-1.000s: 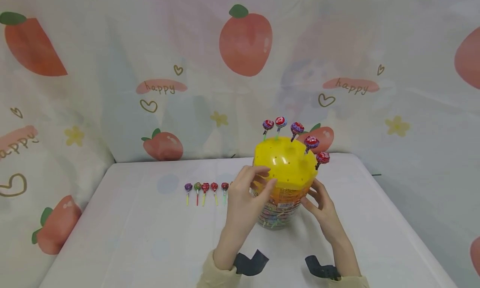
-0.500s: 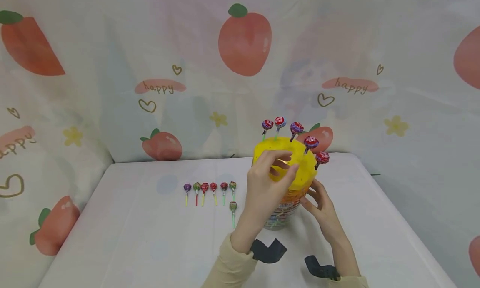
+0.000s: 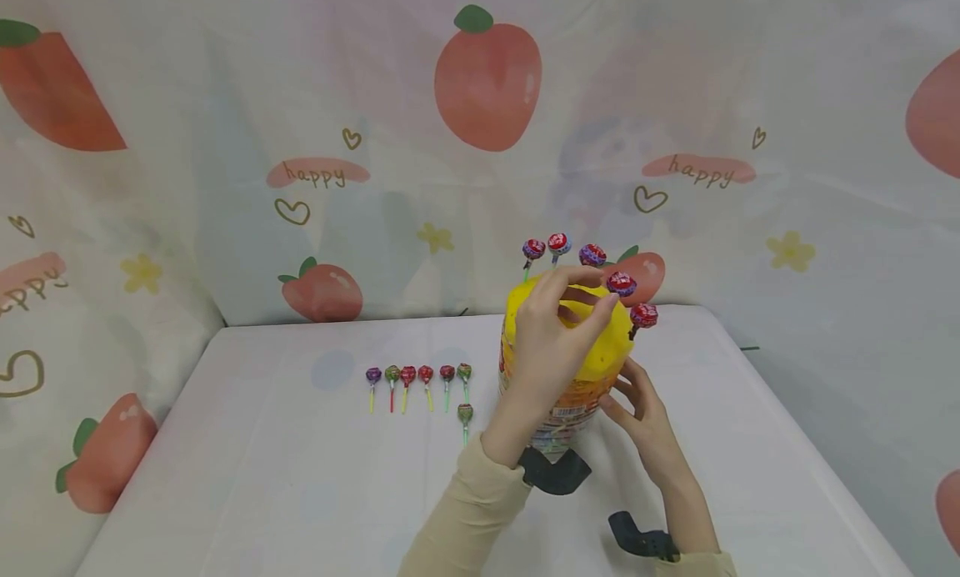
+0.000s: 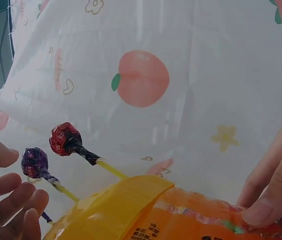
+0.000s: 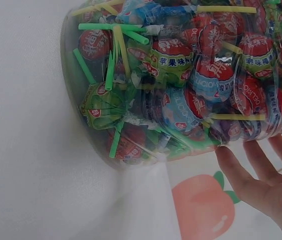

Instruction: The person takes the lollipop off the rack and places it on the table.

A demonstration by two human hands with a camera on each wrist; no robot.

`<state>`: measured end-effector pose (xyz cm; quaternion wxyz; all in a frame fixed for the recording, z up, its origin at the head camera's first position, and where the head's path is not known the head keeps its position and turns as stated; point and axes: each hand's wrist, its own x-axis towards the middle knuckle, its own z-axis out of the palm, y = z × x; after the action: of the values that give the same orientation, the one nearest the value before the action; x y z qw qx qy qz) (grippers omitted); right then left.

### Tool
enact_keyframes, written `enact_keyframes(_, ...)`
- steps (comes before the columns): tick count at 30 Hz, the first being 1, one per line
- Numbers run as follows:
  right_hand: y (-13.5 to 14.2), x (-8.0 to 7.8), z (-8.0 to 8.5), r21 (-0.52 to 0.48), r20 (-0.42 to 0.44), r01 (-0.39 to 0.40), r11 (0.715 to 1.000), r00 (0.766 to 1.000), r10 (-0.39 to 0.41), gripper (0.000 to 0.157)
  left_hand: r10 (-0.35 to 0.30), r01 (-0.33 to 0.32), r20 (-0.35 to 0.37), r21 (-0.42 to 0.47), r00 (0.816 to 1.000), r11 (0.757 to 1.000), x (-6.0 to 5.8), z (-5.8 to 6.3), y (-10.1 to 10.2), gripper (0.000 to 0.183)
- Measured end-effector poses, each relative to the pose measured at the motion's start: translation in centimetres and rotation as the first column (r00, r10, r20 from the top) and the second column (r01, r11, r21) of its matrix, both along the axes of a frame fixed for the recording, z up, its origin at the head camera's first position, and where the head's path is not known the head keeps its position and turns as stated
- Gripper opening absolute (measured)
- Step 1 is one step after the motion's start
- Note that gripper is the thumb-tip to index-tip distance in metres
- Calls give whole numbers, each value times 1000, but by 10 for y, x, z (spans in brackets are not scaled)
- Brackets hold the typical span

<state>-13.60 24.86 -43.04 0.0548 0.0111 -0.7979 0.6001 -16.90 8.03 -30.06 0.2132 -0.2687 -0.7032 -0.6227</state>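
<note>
A clear jar filled with wrapped lollipops, with an orange label and a yellow lid pierced with small holes, stands on the table. Several lollipops stand upright around the lid's far and right edge. My left hand is over the lid, thumb and fingers spread apart at a purple-red lollipop. In the left wrist view its fingers hang beside the purple lollipop head. My right hand rests against the jar's right side, fingertips and thumb touching it.
On the white table, left of the jar, several lollipops lie in a row, with one green lollipop below the row's right end. A printed cloth backdrop hangs behind the table.
My left hand has moved right and up from the lid's near left side, across the lid to a standing lollipop. The right hand and the jar stay in place.
</note>
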Motion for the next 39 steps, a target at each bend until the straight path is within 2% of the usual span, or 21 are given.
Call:
enact_keyframes(8, 0, 1, 1, 5, 9, 7, 1000, 1000, -7, 70, -24, 23, -12, -25, 1000, 999, -4, 1, 6, 29)
enact_keyframes(24, 0, 0, 2, 13, 1, 7, 1000, 1000, -7, 71, 2, -4, -40, -50, 999, 999, -6, 1, 12, 29)
enact_keyframes(39, -1, 1, 0, 9, -25, -10, 1000, 1000, 11, 70, 15, -17, -132, -14, 991, 1000, -4, 6, 9, 29)
